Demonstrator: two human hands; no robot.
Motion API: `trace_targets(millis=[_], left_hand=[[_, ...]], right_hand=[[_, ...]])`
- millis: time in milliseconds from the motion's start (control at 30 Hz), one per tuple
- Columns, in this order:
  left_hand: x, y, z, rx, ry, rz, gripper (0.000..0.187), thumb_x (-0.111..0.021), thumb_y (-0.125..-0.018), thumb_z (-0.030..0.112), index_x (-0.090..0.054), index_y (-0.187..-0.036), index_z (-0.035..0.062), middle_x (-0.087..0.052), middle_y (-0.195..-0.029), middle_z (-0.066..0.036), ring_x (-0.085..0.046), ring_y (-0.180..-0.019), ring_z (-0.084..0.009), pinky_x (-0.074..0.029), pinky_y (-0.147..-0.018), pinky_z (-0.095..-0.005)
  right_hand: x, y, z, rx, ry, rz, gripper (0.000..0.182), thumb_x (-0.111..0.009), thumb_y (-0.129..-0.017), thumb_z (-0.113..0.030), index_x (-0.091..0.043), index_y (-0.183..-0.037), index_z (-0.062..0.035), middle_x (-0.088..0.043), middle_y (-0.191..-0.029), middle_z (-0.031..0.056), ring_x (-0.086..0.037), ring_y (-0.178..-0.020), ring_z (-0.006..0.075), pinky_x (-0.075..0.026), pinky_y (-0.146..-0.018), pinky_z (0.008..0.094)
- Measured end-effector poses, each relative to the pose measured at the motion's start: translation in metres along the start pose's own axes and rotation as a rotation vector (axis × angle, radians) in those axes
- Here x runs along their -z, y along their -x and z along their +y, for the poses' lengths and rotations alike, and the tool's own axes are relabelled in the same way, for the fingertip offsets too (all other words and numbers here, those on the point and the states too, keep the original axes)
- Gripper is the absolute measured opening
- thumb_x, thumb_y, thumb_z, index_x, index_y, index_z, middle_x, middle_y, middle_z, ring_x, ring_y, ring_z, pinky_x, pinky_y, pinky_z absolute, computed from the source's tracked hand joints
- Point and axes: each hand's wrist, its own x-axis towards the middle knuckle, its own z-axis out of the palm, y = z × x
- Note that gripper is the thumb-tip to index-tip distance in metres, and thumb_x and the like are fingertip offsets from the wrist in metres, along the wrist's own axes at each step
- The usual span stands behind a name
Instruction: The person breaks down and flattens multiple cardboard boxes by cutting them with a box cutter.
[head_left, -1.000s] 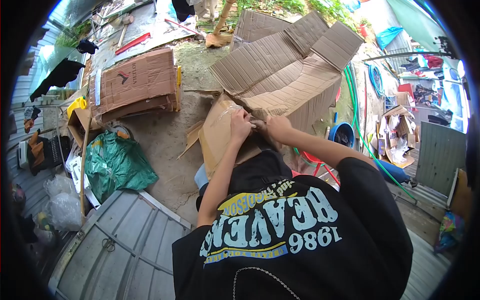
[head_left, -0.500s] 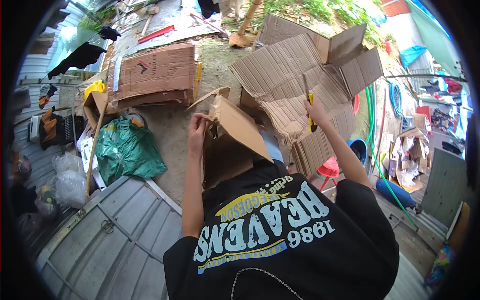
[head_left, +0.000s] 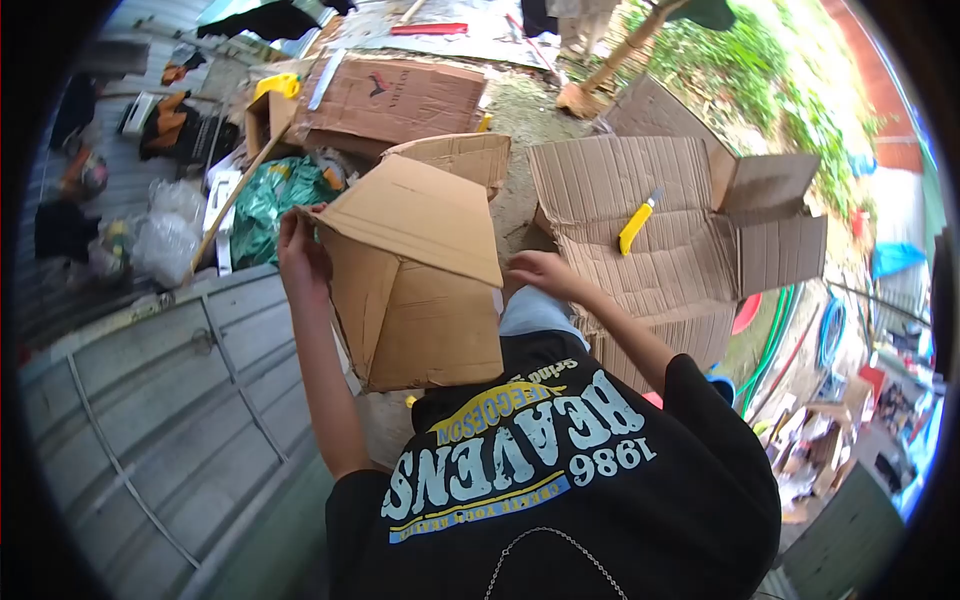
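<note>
Being clamped at its edge by the left hand, the cardboard box at eleven o'clock is being held, not yet flat, near the open-fingered right hand, while the knife is being borne by opened-out cardboard at one o'clock.

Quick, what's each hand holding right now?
Left hand: closed on the edge of the cardboard box.
Right hand: loosely open, nothing visibly held, near the box; contact can't be told.
</note>
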Motion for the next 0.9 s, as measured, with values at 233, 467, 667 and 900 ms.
trace_targets(millis=[233,467,667,900], left_hand=[[-0.091,0.051,-0.032,-0.115,-0.150,0.391,0.011,-0.053,-0.083,0.014,-0.050,-0.089,0.0052,-0.055,-0.084,-0.002,-0.052,-0.075,-0.0111,-0.043,-0.066,-0.0216],[-0.121,0.069,-0.091,-0.200,-0.242,0.325,0.007,-0.048,-0.083,0.005,-0.054,-0.086,0.0002,-0.054,-0.082,-0.003,-0.051,-0.073,-0.0092,-0.042,-0.066,-0.0214],[-0.111,0.094,-0.090,-0.153,-0.115,-0.141,0.020,-0.047,-0.086,0.011,-0.057,-0.098,-0.0015,-0.059,-0.101,-0.008,-0.053,-0.095,-0.0119,-0.037,-0.085,-0.0222],[0.036,0.039,-0.127,0.253,-0.305,0.299,0.063,-0.038,-0.082,0.055,-0.046,-0.118,0.0037,-0.054,-0.110,-0.011,-0.050,-0.105,-0.0211,-0.034,-0.091,-0.0323]], right_hand=[[-0.047,-0.057,-0.180,0.295,-0.813,0.013,0.077,-0.061,-0.079,-0.032,-0.013,-0.129,-0.0008,-0.029,-0.131,0.0205,-0.035,-0.119,0.0292,-0.031,-0.096,0.0380],[-0.022,-0.088,-0.164,0.108,-0.298,0.504,0.048,-0.056,-0.079,-0.036,-0.044,-0.103,0.0027,-0.059,-0.082,0.0226,-0.060,-0.075,0.0326,-0.046,-0.064,0.0381],[0.008,-0.053,-0.162,0.151,-0.078,0.516,0.028,-0.052,-0.082,-0.021,-0.053,-0.090,0.0060,-0.059,-0.071,0.0178,-0.057,-0.065,0.0189,-0.043,-0.057,0.0339],[0.056,0.049,-0.251,0.317,0.203,0.487,0.024,-0.057,-0.083,-0.020,-0.060,-0.089,0.0029,-0.061,-0.087,0.0088,-0.054,-0.084,0.0114,-0.043,-0.075,0.0266]])
